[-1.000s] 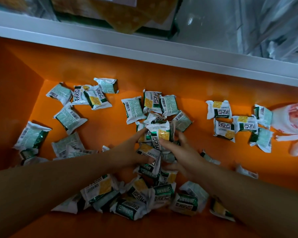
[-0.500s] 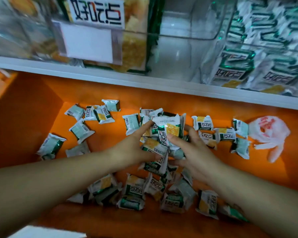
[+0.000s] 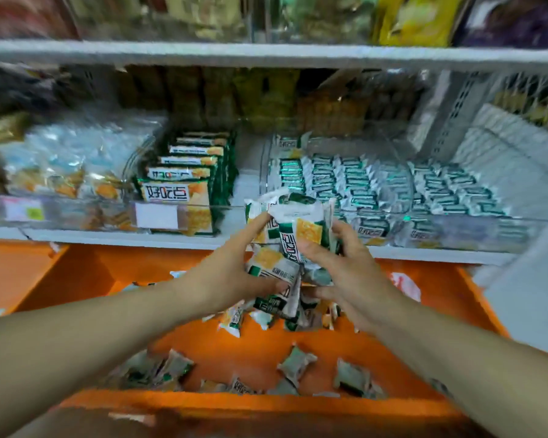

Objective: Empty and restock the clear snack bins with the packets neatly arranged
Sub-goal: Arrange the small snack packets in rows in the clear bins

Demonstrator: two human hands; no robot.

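Packets [image 3: 301,235] stand bunched between left hand [image 3: 231,273] and right hand [image 3: 348,270].

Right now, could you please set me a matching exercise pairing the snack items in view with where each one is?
Things:
1. bundle of packets
2. loose packets
3. rowed packets
4. large packs

Places:
A. scattered in the orange tray
B. lined up in the clear bin on the right
C. held between the left hand and right hand
D. upright behind the blank label

Pairs: 1-C, 2-A, 3-B, 4-D.
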